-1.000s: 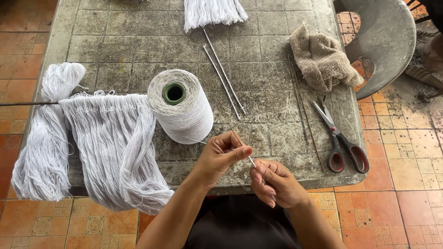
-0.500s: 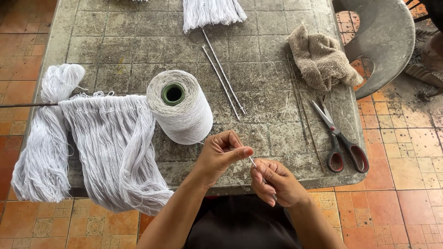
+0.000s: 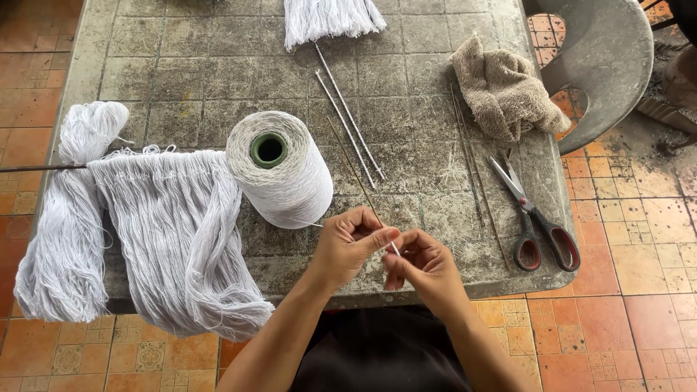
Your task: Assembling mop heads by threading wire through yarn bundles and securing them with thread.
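**Two hands pinch a thin stick at the table's near edge**

The left hand (image 3: 352, 243) and right hand (image 3: 421, 265) meet just above the near edge of the stone table (image 3: 181, 80). Both are curled nearly closed, fingertips pinched on one thin pale stick (image 3: 393, 248), which shows only as a short slanted piece between them. A fine thread (image 3: 305, 223) runs from the left hand toward the spool; whether it is wound on the stick cannot be told.

One spool (image 3: 279, 168) of white thread lies tilted just beyond the left hand, its green core facing up. Left of it, one broad sheet of white strands (image 3: 174, 232) hangs from a dark rod (image 3: 36, 168) and drapes over the table's edge. Further left, one thick white skein (image 3: 65, 232) hangs off the corner. At the far edge lies one more white bundle (image 3: 327, 18), cut off by the frame.

Two pale sticks (image 3: 348, 123) lie side by side in the middle of the table, running from the far bundle toward the hands. One brownish stick (image 3: 352, 163) lies just beside them, and at least two more dark thin ones (image 3: 472, 167) lie to the right. One pair of scissors (image 3: 534, 221) with red-and-black handles lies near the right corner, blades closed. One beige rag (image 3: 501, 87) sits crumpled beyond them. One grey plastic chair (image 3: 602, 58) stands past the table's right side, on an orange tiled floor (image 3: 632, 305).
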